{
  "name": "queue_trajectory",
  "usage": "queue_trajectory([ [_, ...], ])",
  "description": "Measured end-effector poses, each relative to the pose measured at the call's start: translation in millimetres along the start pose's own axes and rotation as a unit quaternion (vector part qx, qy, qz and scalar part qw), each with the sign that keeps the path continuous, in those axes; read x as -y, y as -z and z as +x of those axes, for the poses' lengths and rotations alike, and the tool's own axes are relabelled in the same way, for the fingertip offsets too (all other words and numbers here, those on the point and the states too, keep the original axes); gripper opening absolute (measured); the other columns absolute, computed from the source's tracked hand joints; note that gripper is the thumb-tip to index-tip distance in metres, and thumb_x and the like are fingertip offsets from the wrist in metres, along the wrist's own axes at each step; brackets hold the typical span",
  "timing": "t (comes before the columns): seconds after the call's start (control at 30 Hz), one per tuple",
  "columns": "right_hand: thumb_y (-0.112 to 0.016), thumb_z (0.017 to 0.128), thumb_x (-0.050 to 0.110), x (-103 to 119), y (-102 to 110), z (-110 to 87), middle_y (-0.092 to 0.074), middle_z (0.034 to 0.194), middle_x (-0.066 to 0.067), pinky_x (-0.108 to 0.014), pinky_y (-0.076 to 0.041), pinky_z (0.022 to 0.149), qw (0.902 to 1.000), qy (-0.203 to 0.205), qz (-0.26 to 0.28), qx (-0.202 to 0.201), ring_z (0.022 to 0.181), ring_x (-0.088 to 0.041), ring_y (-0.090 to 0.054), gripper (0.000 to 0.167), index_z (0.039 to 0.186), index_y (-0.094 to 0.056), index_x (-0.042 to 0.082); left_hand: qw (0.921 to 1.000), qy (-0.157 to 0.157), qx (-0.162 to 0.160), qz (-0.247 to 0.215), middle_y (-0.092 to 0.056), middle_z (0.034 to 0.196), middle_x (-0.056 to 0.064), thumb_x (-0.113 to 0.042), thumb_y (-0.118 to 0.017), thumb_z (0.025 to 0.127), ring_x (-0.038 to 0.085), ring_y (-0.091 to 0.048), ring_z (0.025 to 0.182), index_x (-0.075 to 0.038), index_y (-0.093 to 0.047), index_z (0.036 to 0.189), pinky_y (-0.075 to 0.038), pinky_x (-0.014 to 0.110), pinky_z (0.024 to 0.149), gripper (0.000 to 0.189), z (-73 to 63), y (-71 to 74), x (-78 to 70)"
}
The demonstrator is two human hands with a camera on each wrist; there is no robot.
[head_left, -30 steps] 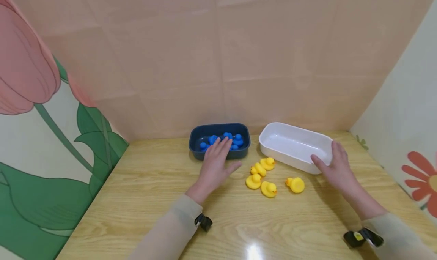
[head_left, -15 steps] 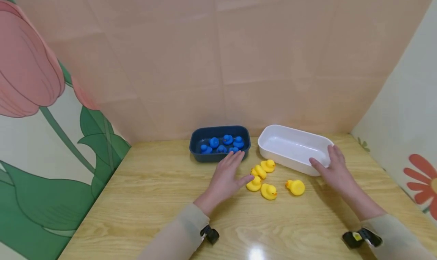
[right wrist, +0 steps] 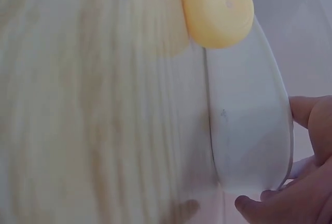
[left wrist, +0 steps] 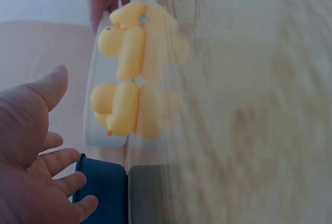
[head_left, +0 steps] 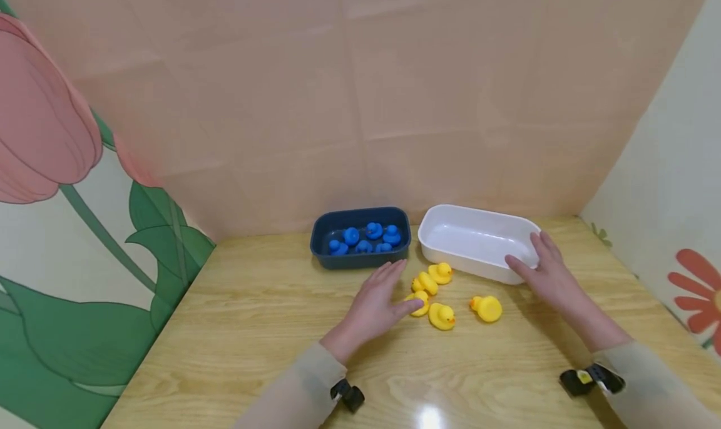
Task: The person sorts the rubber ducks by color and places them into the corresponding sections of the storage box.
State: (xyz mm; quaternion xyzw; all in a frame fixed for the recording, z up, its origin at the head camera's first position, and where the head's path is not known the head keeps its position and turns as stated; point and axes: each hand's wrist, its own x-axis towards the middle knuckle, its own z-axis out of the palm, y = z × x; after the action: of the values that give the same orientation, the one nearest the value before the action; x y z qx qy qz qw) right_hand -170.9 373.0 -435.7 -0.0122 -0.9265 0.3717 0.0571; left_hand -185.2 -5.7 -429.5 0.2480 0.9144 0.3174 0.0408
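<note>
My right hand [head_left: 549, 272] grips the right end of a white plastic tray [head_left: 456, 261], thumb at the rim and the other fingers round the end; the right wrist view shows this contact. Nothing lies in the tray. My left hand [head_left: 374, 307] has its fingers extended and holds nothing. It hovers beside several yellow rubber ducks [head_left: 442, 317], partly covering one of them. A separate yellow duck [head_left: 487, 309] lies tipped with its round base showing. Beyond the left fingertips, a dark blue tray [head_left: 360, 262] holds several blue rubber ducks [head_left: 374, 230].
The wooden table [head_left: 236, 329] carries both trays near its back edge, against a pinkish cloth backdrop [head_left: 270, 134]. A flower-printed wall [head_left: 664, 185] bounds the right side, and a tulip-printed panel [head_left: 73, 329] stands at left.
My left hand has drawn back from over the blue ducks, towards me and right, to beside the yellow ducks. The white tray has shifted slightly left with my right hand, nearer the blue tray.
</note>
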Motion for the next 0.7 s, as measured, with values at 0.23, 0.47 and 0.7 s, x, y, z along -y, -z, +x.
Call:
queue_trajectory([
  [0.23, -0.054, 0.116, 0.047, 2.4, -2.5, 1.6, 0.018, 0.172, -0.042, -0.087, -0.010, 0.117, 0.9998, -0.007, 0.006, -0.020, 0.155, -0.072, 0.001, 0.099, 0.169, 0.004, -0.013, 0.9998, 0.004, 0.018, 0.004, -0.035, 0.179, 0.002, -0.054, -0.080, 0.100, 0.025, -0.032, 0.164, -0.022, -0.034, 0.175, -0.032, 0.052, 0.130, 0.094, 1.1, -6.2, 0.5],
  [0.47, -0.056, 0.116, 0.042, 5.1, -10.1, -4.0, 0.001, 0.169, -0.050, -0.083, -0.010, 0.121, 0.9976, 0.001, 0.040, -0.057, 0.154, -0.072, -0.007, 0.097, 0.167, 0.002, -0.017, 0.9992, -0.007, 0.032, 0.023, -0.042, 0.175, 0.001, -0.053, -0.081, 0.099, 0.023, -0.038, 0.161, -0.018, -0.040, 0.172, -0.034, 0.048, 0.130, 0.091, 0.3, -11.9, 4.5],
  [0.7, -0.051, 0.117, 0.047, 6.1, -11.6, -3.5, 0.005, 0.171, -0.047, -0.080, -0.011, 0.123, 0.9942, -0.027, 0.099, -0.031, 0.156, -0.070, -0.008, 0.099, 0.168, 0.012, -0.011, 0.9985, -0.008, 0.040, 0.037, -0.047, 0.171, -0.006, -0.054, -0.081, 0.099, 0.020, -0.044, 0.157, -0.020, -0.046, 0.170, -0.036, 0.046, 0.128, 0.087, 1.5, -14.0, 5.0],
])
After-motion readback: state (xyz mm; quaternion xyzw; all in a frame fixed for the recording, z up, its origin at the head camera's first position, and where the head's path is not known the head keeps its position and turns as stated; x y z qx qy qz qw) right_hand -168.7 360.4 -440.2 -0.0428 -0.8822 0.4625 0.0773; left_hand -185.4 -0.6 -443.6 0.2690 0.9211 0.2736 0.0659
